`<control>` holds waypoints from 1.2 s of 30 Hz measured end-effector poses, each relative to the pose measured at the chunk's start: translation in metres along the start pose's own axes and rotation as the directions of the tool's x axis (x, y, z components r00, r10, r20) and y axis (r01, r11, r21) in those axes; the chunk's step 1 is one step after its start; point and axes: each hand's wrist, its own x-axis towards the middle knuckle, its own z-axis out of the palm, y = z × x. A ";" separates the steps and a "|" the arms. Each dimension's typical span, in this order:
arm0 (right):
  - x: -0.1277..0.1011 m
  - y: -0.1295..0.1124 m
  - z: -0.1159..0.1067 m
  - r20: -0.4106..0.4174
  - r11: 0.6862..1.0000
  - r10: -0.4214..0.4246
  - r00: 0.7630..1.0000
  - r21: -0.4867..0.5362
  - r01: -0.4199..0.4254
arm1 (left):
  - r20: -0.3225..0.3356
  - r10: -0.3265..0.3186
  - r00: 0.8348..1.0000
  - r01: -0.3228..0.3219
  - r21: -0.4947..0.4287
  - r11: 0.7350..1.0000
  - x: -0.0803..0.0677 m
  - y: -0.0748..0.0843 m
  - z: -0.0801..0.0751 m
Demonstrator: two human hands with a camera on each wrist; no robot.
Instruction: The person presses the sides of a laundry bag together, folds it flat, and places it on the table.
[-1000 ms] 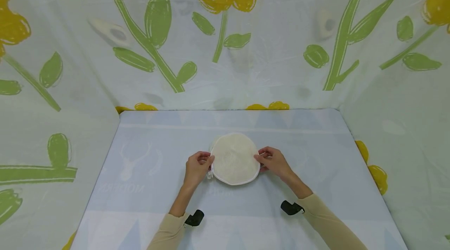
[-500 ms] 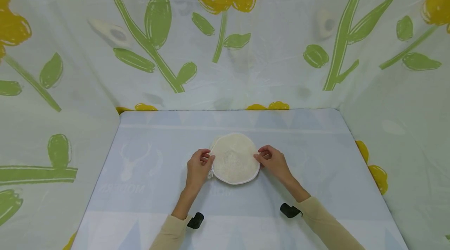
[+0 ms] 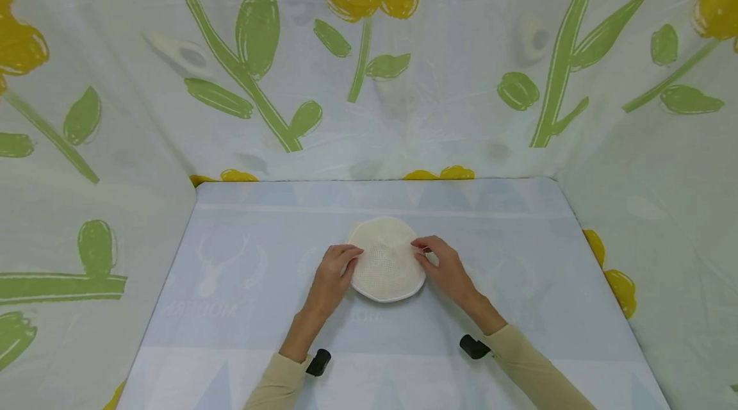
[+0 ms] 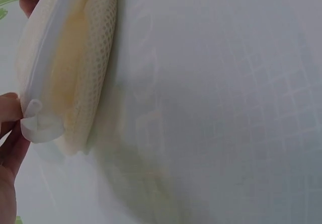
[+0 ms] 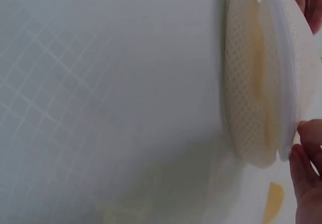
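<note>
A round cream mesh laundry bag (image 3: pixel 386 269) with a white rim lies near the middle of the table. My left hand (image 3: pixel 333 275) pinches its left edge, fingertips over the rim. Across from it, my right hand (image 3: pixel 451 272) grips the right edge between thumb and fingers. In the left wrist view, the side of the mesh bag (image 4: pixel 98 43) gapes, with a yellowish inside, and a white tab (image 4: pixel 43 127) sits beside my fingers. The right wrist view shows the same gap between the mesh lower part (image 5: pixel 241 83) and the white-edged top (image 5: pixel 286 73).
The table (image 3: pixel 230 333) has a pale blue and white cover with faint printed patterns. Behind and on both sides hangs a white curtain (image 3: pixel 438 109) printed with yellow flowers and green leaves. A black wrist camera (image 3: pixel 319 362) is on each sleeve.
My left hand has shifted right and its fingers have come over the bag's rim. My right hand's fingers have also moved slightly inward onto the edge. The bag has hardly moved.
</note>
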 end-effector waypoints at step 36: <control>-0.006 0.008 0.012 0.214 0.949 -0.202 0.956 -0.199 0.245 | 0.227 0.145 0.963 -0.172 0.104 0.980 -0.009 -0.009 0.011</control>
